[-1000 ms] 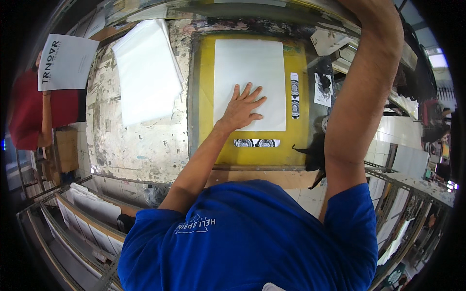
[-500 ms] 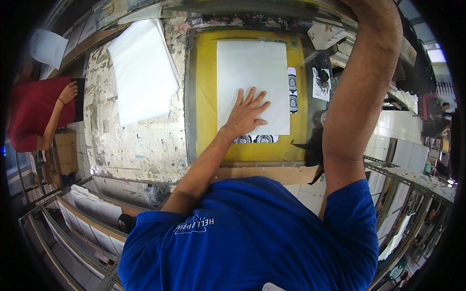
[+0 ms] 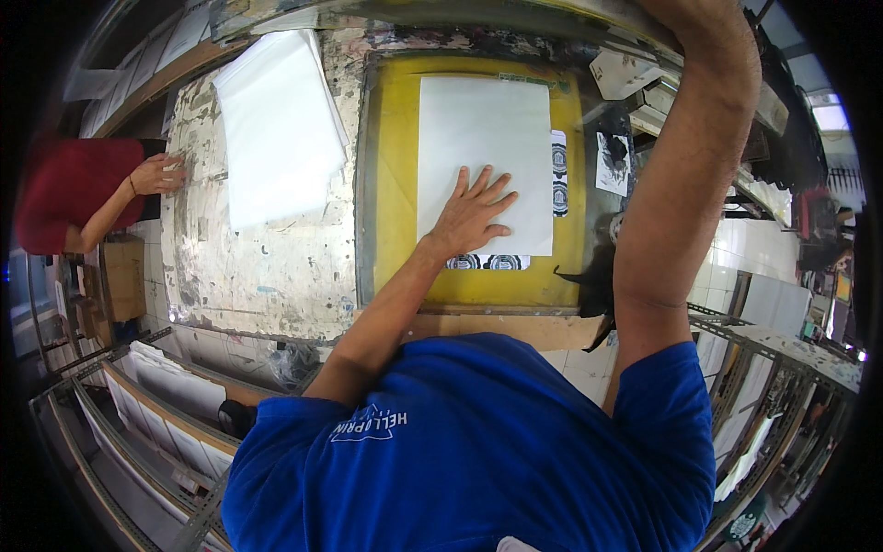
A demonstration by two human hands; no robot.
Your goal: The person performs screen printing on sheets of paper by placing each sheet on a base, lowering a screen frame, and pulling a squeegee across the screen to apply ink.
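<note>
My left hand [image 3: 472, 213] lies flat with fingers spread on a white sheet of paper [image 3: 487, 120]. Beneath that sheet is a yellow panel [image 3: 394, 248] in a dark border. Black-and-white round printed designs [image 3: 487, 262] show past the paper's lower edge, and more past its right side. My right arm reaches up along the right to a long frame edge [image 3: 552, 14] across the top. Only the start of my right hand [image 3: 676, 17] shows at the upper edge; its fingers are cut off, so any grip is hidden.
White sheets [image 3: 280, 129] lie on the paint-stained table [image 3: 267, 285] to the left. Another person's hand [image 3: 156, 175] is at its far-left edge. An ink-smeared paper [image 3: 612, 161] and a dark cloth-like thing [image 3: 593, 281] sit right of the panel. Metal racks [image 3: 156, 405] stand below left.
The other person's hand has moved right, onto the table's left edge. The whole view has shifted slightly; my left hand stays flat on the sheet and my right arm stays raised.
</note>
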